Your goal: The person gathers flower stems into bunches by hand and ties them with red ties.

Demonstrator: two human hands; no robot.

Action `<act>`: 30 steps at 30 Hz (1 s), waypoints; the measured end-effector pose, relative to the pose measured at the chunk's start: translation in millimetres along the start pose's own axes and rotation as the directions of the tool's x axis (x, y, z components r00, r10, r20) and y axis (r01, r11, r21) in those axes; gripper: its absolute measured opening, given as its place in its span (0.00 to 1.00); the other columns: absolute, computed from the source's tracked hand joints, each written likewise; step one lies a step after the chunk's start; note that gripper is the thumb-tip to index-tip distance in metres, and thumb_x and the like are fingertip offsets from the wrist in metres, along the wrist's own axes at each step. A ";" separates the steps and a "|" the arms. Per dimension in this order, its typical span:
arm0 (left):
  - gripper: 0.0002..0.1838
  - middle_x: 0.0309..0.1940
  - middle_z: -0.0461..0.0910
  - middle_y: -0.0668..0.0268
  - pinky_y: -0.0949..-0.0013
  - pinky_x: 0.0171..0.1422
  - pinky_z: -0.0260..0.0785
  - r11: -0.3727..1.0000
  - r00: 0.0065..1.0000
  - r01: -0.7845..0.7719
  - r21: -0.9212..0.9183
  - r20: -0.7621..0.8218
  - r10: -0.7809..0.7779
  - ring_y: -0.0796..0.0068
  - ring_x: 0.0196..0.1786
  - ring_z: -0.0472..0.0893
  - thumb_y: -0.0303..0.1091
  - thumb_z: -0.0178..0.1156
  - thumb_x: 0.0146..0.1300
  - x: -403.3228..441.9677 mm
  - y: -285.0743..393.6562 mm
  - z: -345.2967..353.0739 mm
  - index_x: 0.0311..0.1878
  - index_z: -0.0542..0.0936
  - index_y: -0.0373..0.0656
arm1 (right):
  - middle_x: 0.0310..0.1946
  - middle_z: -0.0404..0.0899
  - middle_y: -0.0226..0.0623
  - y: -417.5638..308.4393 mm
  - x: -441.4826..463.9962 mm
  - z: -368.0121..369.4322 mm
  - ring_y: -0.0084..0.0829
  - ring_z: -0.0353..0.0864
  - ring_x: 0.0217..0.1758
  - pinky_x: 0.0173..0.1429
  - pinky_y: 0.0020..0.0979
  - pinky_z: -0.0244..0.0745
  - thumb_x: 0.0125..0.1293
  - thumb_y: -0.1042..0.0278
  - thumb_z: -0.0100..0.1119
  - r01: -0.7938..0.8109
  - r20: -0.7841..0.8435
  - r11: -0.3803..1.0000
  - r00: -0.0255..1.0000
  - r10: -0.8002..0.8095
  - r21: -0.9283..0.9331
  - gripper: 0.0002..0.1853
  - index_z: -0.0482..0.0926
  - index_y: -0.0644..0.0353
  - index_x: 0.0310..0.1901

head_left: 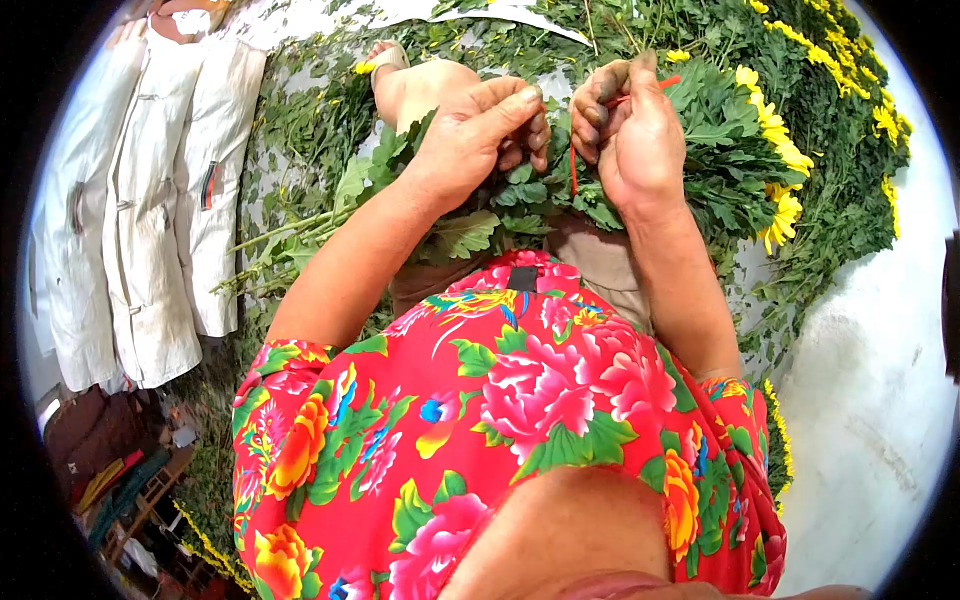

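A bunch of yellow chrysanthemums (710, 135) lies across my lap, its cut stems pointing left and its blooms to the right. Above it, my right hand (635, 130) pinches a thin red tie (574, 172) between thumb and fingers; one end hangs down toward the leaves and another sticks out past the fingertips. My left hand (490, 125) is close beside it, fingers curled and thumb pressed against the forefinger. Whatever the left fingers grip, if anything, is hidden. A small gap separates the two hands.
Leafy stems with yellow blooms (840, 60) are heaped ahead and to the right. White cloth pieces with straps (150, 210) hang at the left. A bare foot in a sandal (388, 58) shows beyond my left hand. Pale floor (860, 400) lies at the right.
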State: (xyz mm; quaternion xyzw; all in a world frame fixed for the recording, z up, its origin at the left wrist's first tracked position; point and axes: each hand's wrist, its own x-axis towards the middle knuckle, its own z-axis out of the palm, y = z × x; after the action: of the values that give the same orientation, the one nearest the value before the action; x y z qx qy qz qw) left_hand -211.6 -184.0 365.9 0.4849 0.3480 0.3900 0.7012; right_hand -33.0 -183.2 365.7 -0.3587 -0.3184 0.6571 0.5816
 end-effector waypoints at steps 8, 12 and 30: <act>0.12 0.34 0.78 0.73 0.80 0.40 0.67 0.989 0.994 -0.045 0.140 0.101 0.031 0.87 0.36 0.75 0.27 0.65 0.62 1.1 -6.9 7.5 0.48 0.78 0.35 | 0.22 0.71 0.29 -13.4 -8.9 16.5 0.21 0.65 0.20 0.23 0.23 0.58 0.78 0.41 0.37 0.083 0.048 0.941 0.996 -0.072 -0.327 0.27 0.71 0.58 0.33; 0.08 0.32 0.81 0.72 0.78 0.45 0.72 0.974 0.997 -0.055 0.220 0.061 0.043 0.84 0.37 0.78 0.25 0.67 0.60 0.0 -2.9 19.1 0.41 0.82 0.34 | 0.21 0.74 0.27 -29.5 0.2 28.2 0.17 0.69 0.19 0.23 0.20 0.62 0.79 0.46 0.39 0.189 0.218 0.780 0.973 -0.069 -0.597 0.25 0.74 0.59 0.34; 0.09 0.28 0.76 0.74 0.75 0.39 0.67 0.952 0.996 -0.078 0.295 -0.011 0.085 0.85 0.34 0.73 0.32 0.70 0.58 6.8 -11.7 5.2 0.34 0.77 0.42 | 0.30 0.79 0.49 -10.0 -28.6 2.3 0.40 0.80 0.31 0.39 0.35 0.74 0.62 0.77 0.58 0.447 0.297 0.388 0.873 -0.387 -0.806 0.05 0.79 0.66 0.39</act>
State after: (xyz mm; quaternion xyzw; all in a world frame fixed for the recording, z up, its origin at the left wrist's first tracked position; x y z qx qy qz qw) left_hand -201.6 -182.8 355.5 0.5931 0.3903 0.3682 0.6003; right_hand -27.6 -210.3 378.2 -0.4860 -0.6964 0.2553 0.4622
